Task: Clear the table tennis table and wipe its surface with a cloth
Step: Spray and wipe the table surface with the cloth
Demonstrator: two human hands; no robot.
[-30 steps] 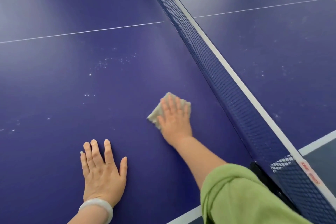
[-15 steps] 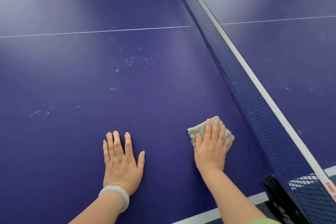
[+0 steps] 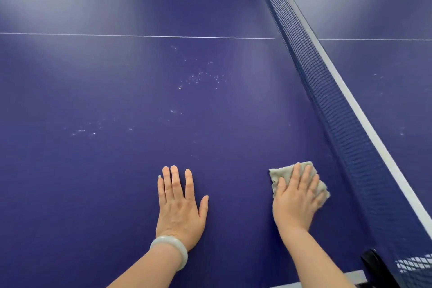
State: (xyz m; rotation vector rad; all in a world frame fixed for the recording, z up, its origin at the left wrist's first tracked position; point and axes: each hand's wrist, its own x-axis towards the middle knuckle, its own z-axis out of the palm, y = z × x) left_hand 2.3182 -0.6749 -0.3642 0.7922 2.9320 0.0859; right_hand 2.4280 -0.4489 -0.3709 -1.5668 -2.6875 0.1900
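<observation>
The dark blue table tennis table fills the view. My right hand lies flat with straight fingers on a folded beige cloth, pressing it to the surface close to the net. My left hand rests flat on the bare table to the left, fingers straight, a pale bangle on the wrist. White specks dot the surface farther out.
The blue net with its white top band runs diagonally from top centre to bottom right. Its black clamp sits at the table's near edge. A white centre line crosses the table far ahead.
My right hand has drawn the cloth back toward the near edge, alongside the net. The left hand stays flat on the table. The view has tilted so both hands sit lower in frame.
</observation>
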